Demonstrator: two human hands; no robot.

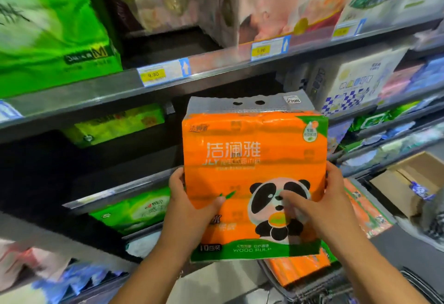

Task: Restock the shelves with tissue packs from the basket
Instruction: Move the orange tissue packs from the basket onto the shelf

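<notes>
An orange tissue pack (254,159) with a panda print and a grey plastic handle strip is held upright in front of the shelves. My left hand (189,198) grips its left edge, thumb on the front. My right hand (319,198) grips the right edge, thumb across the panda. Below, a dark basket (310,289) holds more orange packs (298,270). Behind the pack lies a dark gap on the middle shelf (125,159).
Upper shelf rail (216,68) carries yellow price tags and holds a big green pack (48,27) and pink packs. Green packs (134,210) lie on lower shelves at left. Blue checkered packs (355,82) stand at right. A cardboard box (408,183) sits low right.
</notes>
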